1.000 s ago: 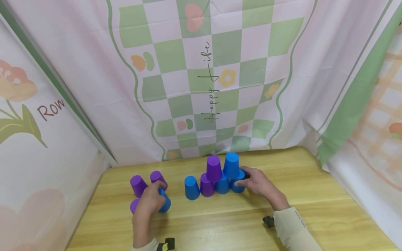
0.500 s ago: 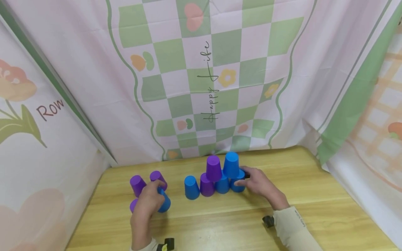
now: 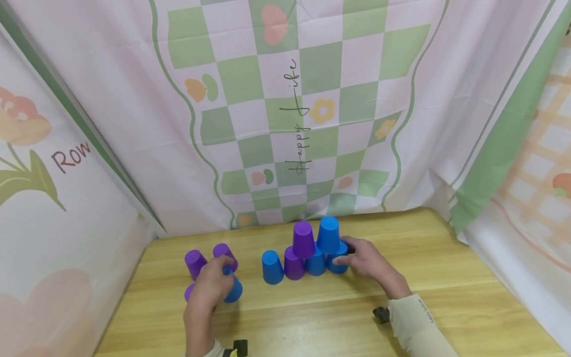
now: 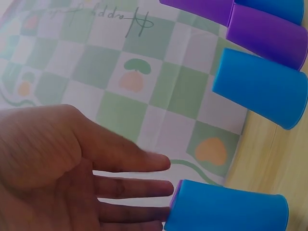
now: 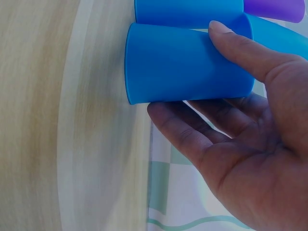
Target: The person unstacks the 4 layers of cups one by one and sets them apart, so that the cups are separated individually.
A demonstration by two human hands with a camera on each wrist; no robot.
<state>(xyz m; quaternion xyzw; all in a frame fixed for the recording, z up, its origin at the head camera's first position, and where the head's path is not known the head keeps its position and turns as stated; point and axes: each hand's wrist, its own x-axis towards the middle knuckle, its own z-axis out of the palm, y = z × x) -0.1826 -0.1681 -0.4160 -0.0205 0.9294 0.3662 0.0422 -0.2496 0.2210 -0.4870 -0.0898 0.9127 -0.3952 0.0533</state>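
Upside-down plastic cups form two groups on the table. My left hand [image 3: 213,283] is over the left group, its fingers straight in the left wrist view, tips beside the top of a blue cup [image 4: 231,208]; touching or just apart, I cannot tell. Purple cups [image 3: 195,264] stand around it, one partly hidden by the hand. My right hand [image 3: 368,260] holds the rightmost bottom blue cup [image 5: 187,67], thumb on one side and fingers on the other. Resting on the bottom row are a purple cup [image 3: 304,240] and an upper blue cup [image 3: 329,235].
At the left end of the bottom row stands a blue cup [image 3: 272,267] with no cup above it. The wooden table [image 3: 303,322] meets a checkered cloth [image 3: 285,114] at the back. More printed cloth hangs at both sides.
My left hand has shifted very slightly left. The right hand and the cups stay in place.
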